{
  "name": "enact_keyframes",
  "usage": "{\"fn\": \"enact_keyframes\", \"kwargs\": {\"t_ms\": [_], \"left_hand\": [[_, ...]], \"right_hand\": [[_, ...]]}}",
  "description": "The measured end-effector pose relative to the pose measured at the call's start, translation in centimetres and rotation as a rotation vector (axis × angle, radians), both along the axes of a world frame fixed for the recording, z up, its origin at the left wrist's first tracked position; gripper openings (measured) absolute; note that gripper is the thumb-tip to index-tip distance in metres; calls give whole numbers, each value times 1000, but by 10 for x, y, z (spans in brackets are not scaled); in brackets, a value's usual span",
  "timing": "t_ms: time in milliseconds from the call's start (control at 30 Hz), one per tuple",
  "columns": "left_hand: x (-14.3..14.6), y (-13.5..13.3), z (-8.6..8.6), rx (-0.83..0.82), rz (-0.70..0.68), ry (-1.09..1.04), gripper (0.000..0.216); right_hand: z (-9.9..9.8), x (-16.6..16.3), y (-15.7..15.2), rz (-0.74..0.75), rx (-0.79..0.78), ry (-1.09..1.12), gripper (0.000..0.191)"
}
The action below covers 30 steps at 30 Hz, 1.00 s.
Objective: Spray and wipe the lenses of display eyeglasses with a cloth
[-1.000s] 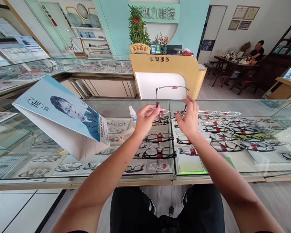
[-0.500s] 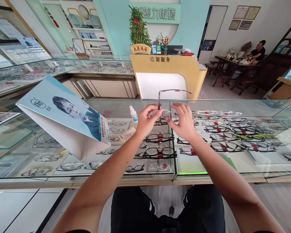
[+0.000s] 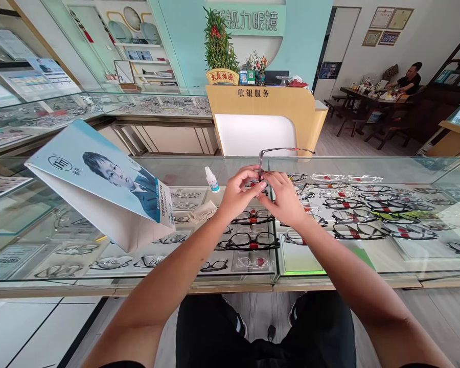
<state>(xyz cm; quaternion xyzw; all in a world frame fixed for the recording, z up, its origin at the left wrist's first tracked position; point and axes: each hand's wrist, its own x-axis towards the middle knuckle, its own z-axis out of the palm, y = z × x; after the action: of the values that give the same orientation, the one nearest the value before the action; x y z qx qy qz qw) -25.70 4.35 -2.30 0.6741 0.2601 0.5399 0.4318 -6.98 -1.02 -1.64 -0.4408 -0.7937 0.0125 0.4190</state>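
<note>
Above the glass counter, a pair of dark-framed eyeglasses is held up between my two hands, one temple arm stretching out to the right. My left hand pinches the frame from the left. From the right, my right hand has its fingers closed on the same frame, and the fingertips of both hands meet there. The lower part of the frame is hidden behind the fingers. Left of my hands stand a small white bottle with a blue label and a small cream-coloured packet.
Several eyeglasses fill the glass display counter under and around my forearms. A large blue folded sign stands on its left. Beyond are a wooden cashier desk and a person seated at a dark table.
My right hand has come in to the left and closed on the eyeglasses. The frame and my left hand have shifted slightly right, and the raised temple arm sits a little lower.
</note>
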Motion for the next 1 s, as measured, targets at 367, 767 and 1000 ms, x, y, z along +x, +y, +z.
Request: {"fn": "enact_keyframes", "kwargs": {"t_ms": [367, 767, 1000], "left_hand": [[-3, 5, -1, -48, -29, 5, 49], [-25, 30, 0, 273, 546, 150, 15], [-61, 80, -18, 148, 943, 191, 62]], "right_hand": [[-1, -2, -2, 95, -5, 36, 27], [4, 4, -1, 12, -16, 53, 37], [3, 4, -2, -16, -23, 75, 38]]}}
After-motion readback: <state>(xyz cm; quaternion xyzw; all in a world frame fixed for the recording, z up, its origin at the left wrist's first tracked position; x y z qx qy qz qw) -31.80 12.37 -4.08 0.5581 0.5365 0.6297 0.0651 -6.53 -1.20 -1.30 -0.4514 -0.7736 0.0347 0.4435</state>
